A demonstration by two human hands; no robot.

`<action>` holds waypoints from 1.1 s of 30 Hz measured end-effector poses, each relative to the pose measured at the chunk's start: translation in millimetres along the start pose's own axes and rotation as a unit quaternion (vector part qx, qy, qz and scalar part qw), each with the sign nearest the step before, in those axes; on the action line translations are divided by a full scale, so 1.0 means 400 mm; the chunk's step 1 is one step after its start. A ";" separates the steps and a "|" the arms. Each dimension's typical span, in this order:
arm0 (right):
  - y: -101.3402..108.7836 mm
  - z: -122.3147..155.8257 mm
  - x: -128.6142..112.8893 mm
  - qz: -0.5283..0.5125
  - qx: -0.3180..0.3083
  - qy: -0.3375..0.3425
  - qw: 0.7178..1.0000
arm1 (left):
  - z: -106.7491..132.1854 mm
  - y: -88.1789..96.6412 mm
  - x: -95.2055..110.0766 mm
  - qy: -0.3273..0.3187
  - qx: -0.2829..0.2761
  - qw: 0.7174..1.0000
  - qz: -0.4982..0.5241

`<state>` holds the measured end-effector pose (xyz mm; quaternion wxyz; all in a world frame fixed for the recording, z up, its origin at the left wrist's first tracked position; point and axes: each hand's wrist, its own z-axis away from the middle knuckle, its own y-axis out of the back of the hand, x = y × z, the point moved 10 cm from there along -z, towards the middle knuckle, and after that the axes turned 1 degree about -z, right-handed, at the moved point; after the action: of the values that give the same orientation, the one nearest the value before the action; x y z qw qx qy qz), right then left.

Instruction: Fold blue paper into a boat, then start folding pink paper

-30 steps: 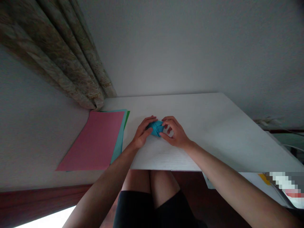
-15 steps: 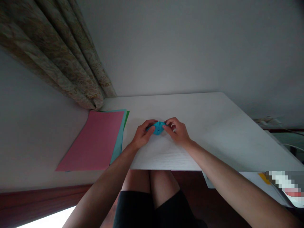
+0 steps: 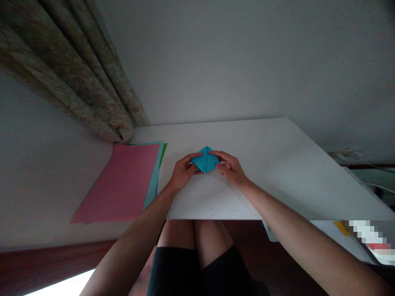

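Observation:
A small piece of folded blue paper, roughly diamond-shaped with a crease or slit down its middle, is held just over the white table. My left hand grips its left corner, fingers on top and the thumb lower, partly under the paper. On the right corner my right hand is closed, with the index finger stretched along the upper edge and the thumb near the lower edge. The paper's underside is hidden.
At the left of the table lies a stack of coloured sheets, a pink sheet on top with light blue and green edges showing. A patterned curtain hangs at the back left corner. White papers are below the table's right front edge.
The folded paper has turned in my hands: its broad creased face now shows, where before it looked smaller and rounder. My fingers have shifted along its corners.

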<state>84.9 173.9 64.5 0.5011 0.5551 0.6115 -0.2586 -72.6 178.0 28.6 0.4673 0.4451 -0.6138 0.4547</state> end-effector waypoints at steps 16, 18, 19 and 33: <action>0.002 -0.013 0.055 -0.137 0.009 -0.073 0.988 | 0.003 0.027 0.043 -0.110 0.041 0.990 -0.077; 0.000 -0.010 0.060 -0.143 0.007 -0.074 0.987 | 0.008 0.023 0.063 -0.142 0.038 0.984 -0.104; 0.000 -0.009 0.064 -0.137 0.009 -0.079 0.987 | 0.010 0.018 0.069 -0.152 0.031 0.981 -0.114; 0.048 -0.017 0.084 -0.057 0.125 -0.106 0.985 | -0.039 -0.018 -0.035 0.049 -0.003 0.991 -0.123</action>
<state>104.9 198.8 41.3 0.4739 0.5475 0.5484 -0.4183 -60.6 193.4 18.4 0.5504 0.4931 -0.5318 0.4136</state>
